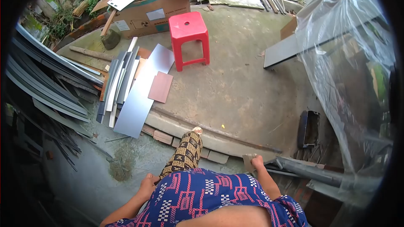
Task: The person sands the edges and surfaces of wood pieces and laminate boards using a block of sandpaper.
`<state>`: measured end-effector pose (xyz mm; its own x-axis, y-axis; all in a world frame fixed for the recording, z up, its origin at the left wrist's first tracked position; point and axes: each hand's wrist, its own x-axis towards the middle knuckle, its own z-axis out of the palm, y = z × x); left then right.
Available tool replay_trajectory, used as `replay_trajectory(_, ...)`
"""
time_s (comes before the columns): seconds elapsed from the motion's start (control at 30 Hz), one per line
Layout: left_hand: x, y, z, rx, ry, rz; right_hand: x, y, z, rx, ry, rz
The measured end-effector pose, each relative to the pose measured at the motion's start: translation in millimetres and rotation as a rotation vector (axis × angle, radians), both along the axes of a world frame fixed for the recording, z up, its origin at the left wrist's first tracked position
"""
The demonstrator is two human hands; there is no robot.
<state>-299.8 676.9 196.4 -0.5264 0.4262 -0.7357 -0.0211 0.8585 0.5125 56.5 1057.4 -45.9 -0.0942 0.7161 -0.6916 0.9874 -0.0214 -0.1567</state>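
Observation:
My left hand [148,183] is closed beside my thigh, at the edge of the patterned trousers [183,155]. Whatever its fingers may grip is hidden. Out to the right, my right hand [257,161] is closed on the edge of a small flat greyish-brown piece [248,163], whose material I cannot make out. This piece hangs by the concrete step [223,138], close to the end of a grey pipe [311,171]. One foot [197,130] is up on the step's edge.
A red plastic stool [188,25] stands on the concrete floor. A silvery panel [139,101], a brown tile-like board [160,87] and stacked strips [122,80] lie left. Behind is a cardboard box [147,17]. Plastic sheeting [336,59] drapes the right side; bent grey strips [42,80] crowd far left.

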Motion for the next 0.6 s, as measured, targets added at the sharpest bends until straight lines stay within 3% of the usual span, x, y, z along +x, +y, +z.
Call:
replay_trajectory(0.17, -65.9, 59.6, 41.7, -0.160, 0.011, -0.149, -61.3, 62.3, 63.6, -0.093, 0.247, -0.271)
replay_trajectory(0.23, -77.2, 79.4, 50.8, -0.199, 0.003, -0.198, -68.4, 89.8, 66.7, -0.061, 0.248, -0.254)
replay_trajectory(0.33, -94.9, 83.9, 26.6, -0.159, -0.072, -0.453, -108.6, 112.8, 129.1, -0.046, 0.253, -0.218)
replay_trajectory(0.4, -109.9, 108.8, 41.7, -0.068, -0.201, -0.436, -120.4, 135.3, 144.2, -0.053, 0.253, -0.207)
replay_trajectory(0.47, -126.4, 141.4, 47.8, 0.060, -0.212, -0.415, -120.0, 165.9, 133.0, -0.086, 0.296, -0.239)
replay_trajectory(0.57, -130.3, 180.7, 10.1, 0.288, -0.101, -0.348, -114.9, 217.3, 83.1, -0.062, 0.283, -0.150)
replay_trajectory(0.6, -125.4, 203.1, 15.3, 0.187, -0.002, -0.249, -115.4, 247.1, 56.8, -0.020, 0.248, -0.179)
